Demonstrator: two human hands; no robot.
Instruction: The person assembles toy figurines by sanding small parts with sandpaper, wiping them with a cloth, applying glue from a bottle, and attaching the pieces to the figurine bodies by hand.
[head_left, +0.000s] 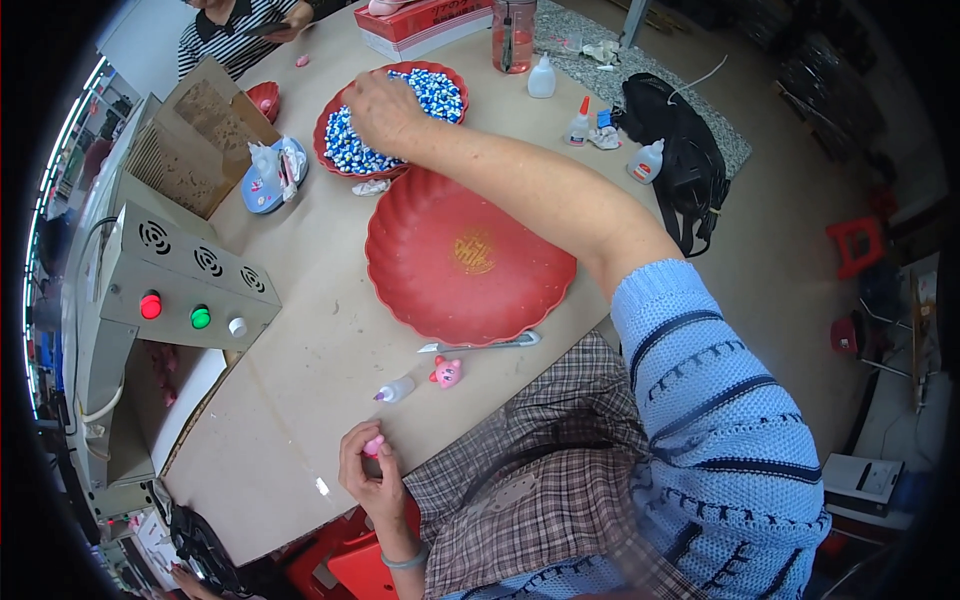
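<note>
My left hand (pixel 372 474) is closed around a small pink piece (pixel 374 446) at the table's near edge; the fingers cover much of it. My right hand (pixel 382 112) reaches across into a red scalloped bowl (pixel 322 140) full of small blue-and-white pieces (pixel 436 94). Its fingers bend down among them and the tips are hidden. A large red scalloped tray (pixel 420 250) lies nearer me, overlapped by my right forearm. Below that tray are a craft knife (pixel 490 343), a pink round figure (pixel 447 373) and a small bottle with a purple tip (pixel 395 389).
At left stands a grey machine (pixel 190 270) with red, green and white buttons. A blue dish (pixel 262 195) sits beyond it. Glue bottles (pixel 578 124) and a black bag (pixel 680 150) line the right side. Across the table sits another person (pixel 222 40) holding a dark flat object.
</note>
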